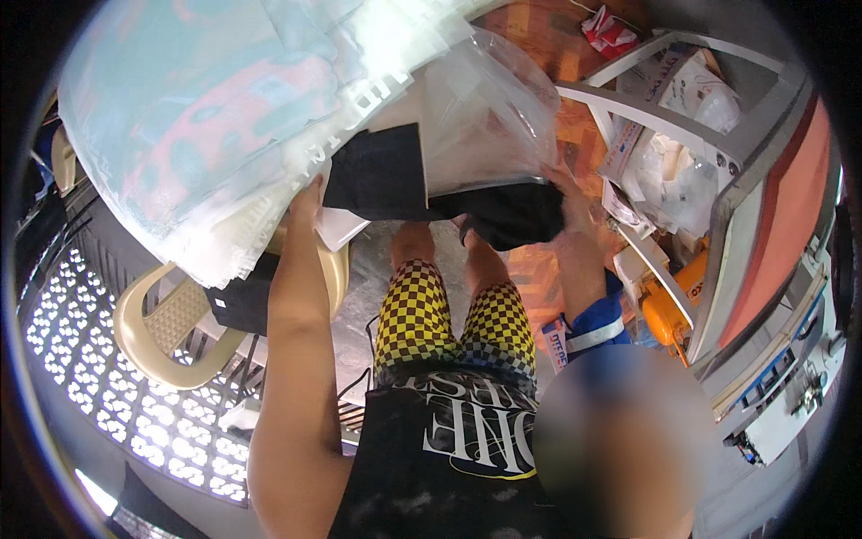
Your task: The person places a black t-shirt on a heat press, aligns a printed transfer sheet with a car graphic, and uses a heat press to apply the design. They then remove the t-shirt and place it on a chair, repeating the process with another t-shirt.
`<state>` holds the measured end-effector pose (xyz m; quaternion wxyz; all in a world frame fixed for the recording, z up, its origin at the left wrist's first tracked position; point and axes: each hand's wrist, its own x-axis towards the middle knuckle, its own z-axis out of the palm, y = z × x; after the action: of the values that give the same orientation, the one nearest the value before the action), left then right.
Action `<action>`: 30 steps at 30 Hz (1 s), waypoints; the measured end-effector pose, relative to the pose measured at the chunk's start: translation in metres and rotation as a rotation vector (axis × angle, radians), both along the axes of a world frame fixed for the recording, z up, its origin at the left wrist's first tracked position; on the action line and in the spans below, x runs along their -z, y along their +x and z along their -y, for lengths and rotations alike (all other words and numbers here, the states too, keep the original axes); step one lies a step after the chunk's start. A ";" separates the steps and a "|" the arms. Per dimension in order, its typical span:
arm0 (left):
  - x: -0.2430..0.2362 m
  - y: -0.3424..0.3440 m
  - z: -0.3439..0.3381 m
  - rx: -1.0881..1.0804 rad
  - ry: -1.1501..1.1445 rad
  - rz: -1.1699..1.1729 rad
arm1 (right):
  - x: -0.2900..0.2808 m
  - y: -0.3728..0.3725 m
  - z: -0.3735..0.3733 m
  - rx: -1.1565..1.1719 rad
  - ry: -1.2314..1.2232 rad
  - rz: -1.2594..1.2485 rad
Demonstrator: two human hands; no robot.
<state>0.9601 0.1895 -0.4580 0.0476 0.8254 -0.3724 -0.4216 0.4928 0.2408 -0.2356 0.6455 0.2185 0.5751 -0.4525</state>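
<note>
Working black cloth (521, 214) against clear plastic (489, 103), I judge; can't tell left hand (305, 205) or right hand (576, 208) grip; next likely needs steadying.

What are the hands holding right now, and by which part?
The right hand seems to grip the clear plastic and black cloth at their right end. The left hand is by the cloth's left end; whether it grips is hidden.

Clear bag (494, 99): glossy thin plastic. Black cloth (516, 214): matt. Floor (525, 27): smooth wood.
</note>
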 end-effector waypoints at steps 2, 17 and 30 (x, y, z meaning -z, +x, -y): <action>0.000 -0.013 0.002 -0.082 -0.003 -0.156 | 0.005 0.005 -0.002 -0.043 0.084 -0.005; -0.222 -0.130 0.014 0.686 -0.613 -0.107 | -0.023 0.003 -0.003 -0.200 0.024 -0.075; -0.014 -0.221 0.042 1.131 0.180 0.126 | -0.256 -0.003 -0.195 -0.256 -0.712 0.264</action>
<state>0.7390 0.1480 -0.4438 -0.2781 0.5222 -0.7206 -0.3614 0.4901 0.4360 0.0207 0.8004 -0.0361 0.3171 -0.5075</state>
